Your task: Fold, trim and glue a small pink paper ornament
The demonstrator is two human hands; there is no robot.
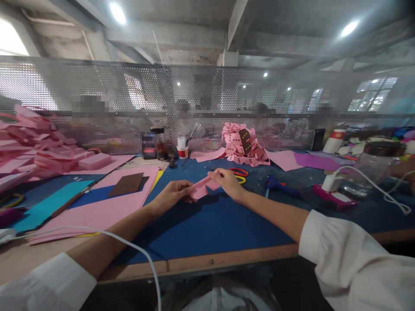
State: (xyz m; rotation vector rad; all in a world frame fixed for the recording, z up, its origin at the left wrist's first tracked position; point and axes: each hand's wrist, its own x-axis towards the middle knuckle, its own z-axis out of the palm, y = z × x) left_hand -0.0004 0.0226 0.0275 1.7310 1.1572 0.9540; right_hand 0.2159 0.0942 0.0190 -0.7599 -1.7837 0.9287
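Between my two hands a folded pink foam piece (199, 190) is held above the blue work mat (207, 229). My left hand (177, 192) pinches its left end, fingers closed. My right hand (227, 181) grips the upper right end between thumb and fingers. Just behind my right hand lie scissors with red and yellow handles (239, 172), partly hidden by it. Farther back is a heap of pink pieces with dark dots (243, 144). To the right, a dark blue glue gun (280, 185) rests on the mat.
Pink sheets (110, 207) and a brown piece (126, 184) lie left, with a large pile of pink strips (39, 147) beyond. A white cable (142, 250) crosses my left forearm. A magenta power strip (335, 196) and a clear jar (369, 168) stand right. A perforated metal screen (207, 90) closes the back.
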